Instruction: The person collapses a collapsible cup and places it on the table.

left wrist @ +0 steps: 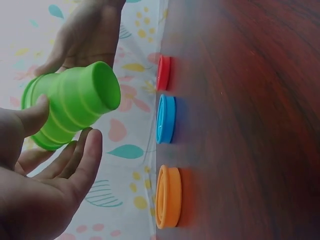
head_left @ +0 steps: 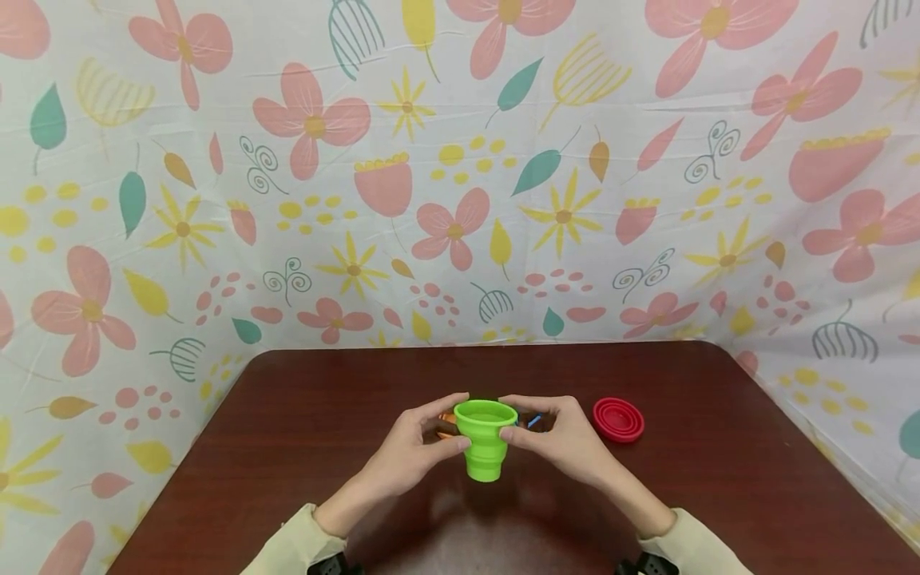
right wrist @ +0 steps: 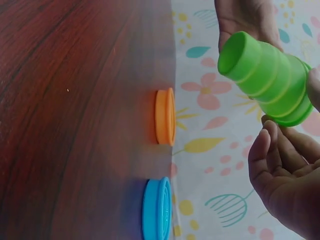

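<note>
A green collapsible cup [head_left: 485,447] stands pulled out to its full stepped height, wide rim up, held above the table between both hands. My left hand [head_left: 408,449] pinches its rim from the left, thumb on the near side. From the right, my right hand [head_left: 564,442] pinches the rim in the same way. The ridged wall and narrow base of the cup [left wrist: 75,102] show well in the left wrist view. Behind the hands lie an orange collapsed cup [right wrist: 165,117] and a blue collapsed cup [left wrist: 166,119], mostly hidden in the head view.
A red collapsed cup [head_left: 618,419] lies flat on the dark brown table [head_left: 345,383], right of my right hand. A flower-printed cloth [head_left: 460,176] hangs along the table's back edge and sides.
</note>
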`<state>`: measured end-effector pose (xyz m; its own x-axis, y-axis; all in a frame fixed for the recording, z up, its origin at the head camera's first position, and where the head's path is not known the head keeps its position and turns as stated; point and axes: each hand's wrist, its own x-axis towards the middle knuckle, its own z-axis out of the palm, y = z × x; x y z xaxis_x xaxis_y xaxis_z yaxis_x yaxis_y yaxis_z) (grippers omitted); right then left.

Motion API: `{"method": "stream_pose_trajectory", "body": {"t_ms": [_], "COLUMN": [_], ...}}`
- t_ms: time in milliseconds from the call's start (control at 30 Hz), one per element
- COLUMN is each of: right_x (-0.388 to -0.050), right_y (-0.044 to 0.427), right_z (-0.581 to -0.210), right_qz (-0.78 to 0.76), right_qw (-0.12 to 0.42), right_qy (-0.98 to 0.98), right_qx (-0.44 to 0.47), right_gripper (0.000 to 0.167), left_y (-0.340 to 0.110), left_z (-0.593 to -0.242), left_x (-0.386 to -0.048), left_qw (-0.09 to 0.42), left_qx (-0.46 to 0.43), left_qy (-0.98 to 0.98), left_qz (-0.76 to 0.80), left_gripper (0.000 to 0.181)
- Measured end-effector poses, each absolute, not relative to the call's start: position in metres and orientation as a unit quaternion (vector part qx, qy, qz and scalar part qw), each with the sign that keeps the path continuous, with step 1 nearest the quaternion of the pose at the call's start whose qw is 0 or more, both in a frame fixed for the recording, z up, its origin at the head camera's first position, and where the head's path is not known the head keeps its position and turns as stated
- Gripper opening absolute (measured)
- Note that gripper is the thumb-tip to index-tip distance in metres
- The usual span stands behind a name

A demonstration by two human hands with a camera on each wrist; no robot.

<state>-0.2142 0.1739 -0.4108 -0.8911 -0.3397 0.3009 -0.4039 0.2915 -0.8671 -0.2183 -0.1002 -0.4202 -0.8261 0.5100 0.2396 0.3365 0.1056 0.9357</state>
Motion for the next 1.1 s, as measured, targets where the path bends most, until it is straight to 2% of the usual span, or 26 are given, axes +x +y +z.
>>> {"method": "stream_pose_trajectory", "body": {"t_ms": [333, 700, 900, 1100], "right_x": [-0.2120, -0.2093, -0.2107, -0.2104], "right_y": [0.1779, 0.1741, 0.1726, 0.1725], "right_z": [-0.4116, -0.4155, -0.4165, -0.4183], "right_qz": [0.539, 0.527, 0.513, 0.530], "right_qw": [0.032, 0.157, 0.178, 0.178], "right_qy": [-0.806, -0.767, -0.759, -0.755], "right_qx": [0.244, 0.330, 0.359, 0.341], "right_gripper": [0.039, 0.048, 0.041, 0.040], "left_y": [-0.1003, -0.0970, -0.0959, -0.0934], "left_z": [-0.4182, -0.4179, -0.4169, -0.4152], "left_x": [-0.2164, -0.2180, -0.2169, -0.2147], "left_qw": [0.104, 0.112, 0.138, 0.150], "left_qx": [0.276, 0.243, 0.237, 0.266], "left_qy": [0.715, 0.716, 0.696, 0.688], "left_qz": [0.634, 0.645, 0.664, 0.659], "left_gripper": [0.056, 0.051, 0.052, 0.050]}}
